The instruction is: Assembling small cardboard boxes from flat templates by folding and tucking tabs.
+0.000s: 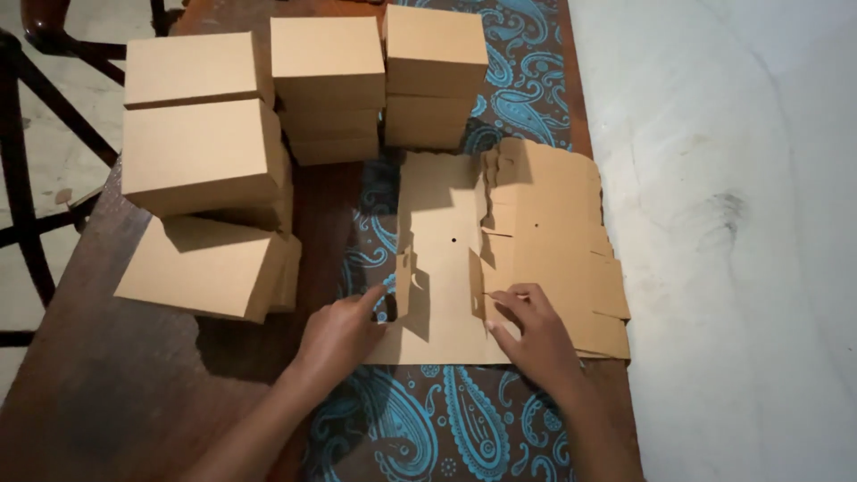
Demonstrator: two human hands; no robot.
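Cardboard blank (446, 259) lies flat, long axis pointing away from hands.

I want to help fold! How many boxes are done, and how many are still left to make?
Done: about eight or nine folded boxes stand stacked on the wooden table. In hand: the left hand and right hand are folding up the side flaps of one flat box blank. Left: a pile of flat blanks lies beside it; I cannot count them.
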